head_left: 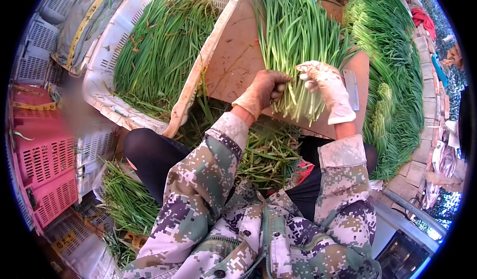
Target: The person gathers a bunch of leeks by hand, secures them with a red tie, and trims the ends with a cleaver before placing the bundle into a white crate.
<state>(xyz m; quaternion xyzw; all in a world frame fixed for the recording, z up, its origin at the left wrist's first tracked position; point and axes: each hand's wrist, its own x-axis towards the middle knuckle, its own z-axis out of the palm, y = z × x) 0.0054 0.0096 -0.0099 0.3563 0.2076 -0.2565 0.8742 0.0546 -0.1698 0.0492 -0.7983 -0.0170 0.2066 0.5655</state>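
Note:
A bunch of green chives [293, 40] lies on a tilted wooden board [233, 65], white root ends toward me. My left hand [261, 92], in a dirty glove, is closed around the root end of the bunch from the left. On the right side of the same bunch, my right hand [325, 87], in a pale glove, pinches stalks near the root end. A small flat blade [351, 89] lies on the board just right of my right hand. Both sleeves are camouflage cloth.
A white plastic crate [102, 75] holds loose chives [159, 45] at left. A long heap of chives [392, 80] runs down the right. Pink crates [42, 164] and white crates stack at far left. Trimmings [268, 154] lie under the board, another bundle [126, 199] by my knee.

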